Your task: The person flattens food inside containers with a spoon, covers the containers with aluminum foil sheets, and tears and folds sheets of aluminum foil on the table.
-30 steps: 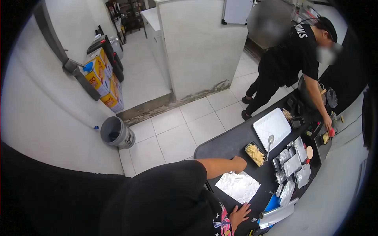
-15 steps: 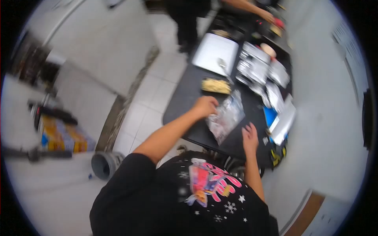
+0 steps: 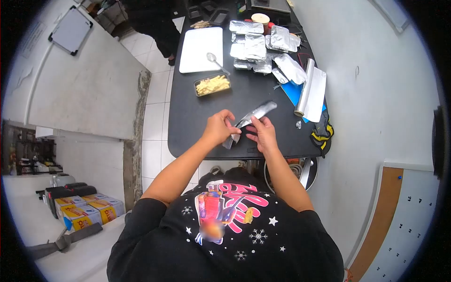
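A shiny silvery sheet (image 3: 260, 112), folded into a narrow strip, slants over the near part of the black table. I cannot tell whether it is foil or clear plastic. My left hand (image 3: 219, 128) pinches its lower part between thumb and fingers. Closed on its middle, my right hand (image 3: 264, 134) has the thumb against the strip and the other fingers curled below. Beyond my left hand stands a black tray of pale yellow cut strips (image 3: 213, 85), like fries. A metal spoon (image 3: 212, 58) rests partly on a white board (image 3: 199, 49).
Several foil-covered trays (image 3: 254, 47) are stacked at the table's right. A foil roll (image 3: 305, 89) lies over a blue sheet (image 3: 292, 94) near a black and yellow item (image 3: 322, 134). Another person (image 3: 149, 23) stands at the far left. A wall runs along the right.
The sheet was spread wide between my hands and is now a narrow strip. My hands have come together on it, my right hand moving left. The view has turned and sharpened.
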{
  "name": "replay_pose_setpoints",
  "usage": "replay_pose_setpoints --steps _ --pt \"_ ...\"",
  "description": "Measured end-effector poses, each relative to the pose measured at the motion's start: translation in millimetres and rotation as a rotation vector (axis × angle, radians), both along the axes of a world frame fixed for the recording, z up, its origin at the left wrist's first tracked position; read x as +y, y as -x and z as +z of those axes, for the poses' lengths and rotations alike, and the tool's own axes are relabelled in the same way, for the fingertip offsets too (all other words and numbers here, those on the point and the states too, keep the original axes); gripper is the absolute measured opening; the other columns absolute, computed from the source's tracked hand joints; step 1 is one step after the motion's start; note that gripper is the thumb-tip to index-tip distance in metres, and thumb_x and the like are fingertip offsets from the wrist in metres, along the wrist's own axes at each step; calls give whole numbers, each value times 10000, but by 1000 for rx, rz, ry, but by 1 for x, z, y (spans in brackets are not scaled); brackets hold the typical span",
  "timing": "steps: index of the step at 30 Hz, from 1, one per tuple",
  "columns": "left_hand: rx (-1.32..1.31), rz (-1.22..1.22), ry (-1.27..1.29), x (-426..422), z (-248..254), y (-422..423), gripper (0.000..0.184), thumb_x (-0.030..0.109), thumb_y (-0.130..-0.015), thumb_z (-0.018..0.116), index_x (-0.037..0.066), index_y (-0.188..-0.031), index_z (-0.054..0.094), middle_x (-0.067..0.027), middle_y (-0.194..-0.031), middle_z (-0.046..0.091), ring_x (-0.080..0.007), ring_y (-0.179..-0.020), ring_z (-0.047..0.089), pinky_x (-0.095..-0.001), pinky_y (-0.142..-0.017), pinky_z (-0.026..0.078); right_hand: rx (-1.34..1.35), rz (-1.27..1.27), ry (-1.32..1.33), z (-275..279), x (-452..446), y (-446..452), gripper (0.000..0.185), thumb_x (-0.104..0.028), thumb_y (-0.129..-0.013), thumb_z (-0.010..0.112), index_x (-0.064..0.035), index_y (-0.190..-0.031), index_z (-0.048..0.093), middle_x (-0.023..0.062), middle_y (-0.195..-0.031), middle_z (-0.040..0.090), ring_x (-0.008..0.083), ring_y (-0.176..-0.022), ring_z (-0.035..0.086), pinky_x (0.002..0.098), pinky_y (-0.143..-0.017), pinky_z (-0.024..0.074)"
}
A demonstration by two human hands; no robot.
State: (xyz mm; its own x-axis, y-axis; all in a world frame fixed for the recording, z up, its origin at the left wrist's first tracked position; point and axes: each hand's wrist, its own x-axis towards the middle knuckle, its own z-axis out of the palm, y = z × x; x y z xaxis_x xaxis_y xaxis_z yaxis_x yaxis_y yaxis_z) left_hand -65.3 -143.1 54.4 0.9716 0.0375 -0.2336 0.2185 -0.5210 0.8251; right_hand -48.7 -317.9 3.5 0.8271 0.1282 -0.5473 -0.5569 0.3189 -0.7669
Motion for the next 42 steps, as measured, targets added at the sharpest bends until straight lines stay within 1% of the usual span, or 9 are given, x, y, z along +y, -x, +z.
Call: replay_pose_setpoints --steps 1,10,18,21,24,28,32,35,42 --pt "22 -3 34 3 -7 -4 377 88 -624 844 24 -901 596 -10 -608 579 -74 -565 533 -254 -511 416 -5 0 18 -1 -2 2 375 -307 -823 706 -66 -1059 540 75 -965 599 205 -840 606 349 -663 502" --pt "88 144 270 42 -34 -20 352 118 -668 822 49 -936 604 42 -635 510 -51 -558 464 -219 -484 372 43 -63 -46 -7 -51 1 88 -160 -873 587 -92 -928 578 30 -821 615 158 -729 610 327 -642 514" --pt "287 98 -89 79 -95 -22 366 77 -680 771 58 -995 585 -38 -747 566 -151 -634 553 -297 -579 470 162 -127 -10 -69 -122 44 75 -115 -870 587 -93 -816 540 18 -743 587 146 -612 582 310 -540 499" --pt "-236 -20 -756 52 -80 -15 367 76 -692 731 53 -1025 579 -116 -929 588 -264 -832 598 -382 -704 493 174 -164 -8 -72 -124 58 88 -154 -871 609 -87 -875 552 18 -798 610 120 -608 572 282 -539 485" --pt "-399 -284 -538 13 -100 -32 381 170 -741 702 81 -1086 568 -151 -1100 547 -350 -901 595 -439 -802 480 179 -153 11 -76 -123 63 230 -217 -873 634 -69 -1035 562 12 -850 629 83 -604 555 234 -538 465" --pt "-183 -338 -349 -49 -112 -68 345 192 -758 703 89 -1063 579 -135 -982 572 -307 -861 607 -398 -773 483 169 -264 114 -67 -120 40 332 -256 -877 640 -52 -1114 530 23 -854 630 106 -626 592 234 -547 479" --pt "-185 -395 -334 -59 -117 -85 318 198 -740 728 92 -1013 603 -114 -863 592 -291 -807 611 -400 -716 487 157 -367 169 -73 -121 12 221 -241 -858 662 -46 -944 601 5 -743 592 96 -596 567 240 -527 455" --pt "102 -366 -227 -62 -101 -97 295 281 -744 727 102 -956 627 -112 -792 623 -304 -775 626 -414 -692 489 63 -300 286 -113 -125 7 173 -191 -840 673 -50 -770 599 -22 -650 524 69 -547 469 239 -477 362" --pt "13 -266 -509 -83 -116 -111 377 457 -773 665 88 -803 596 -146 -748 656 -335 -758 647 -438 -678 488 84 -447 325 -101 -117 14 242 -157 -846 654 -34 -660 558 -34 -606 475 64 -550 395 259 -495 319"
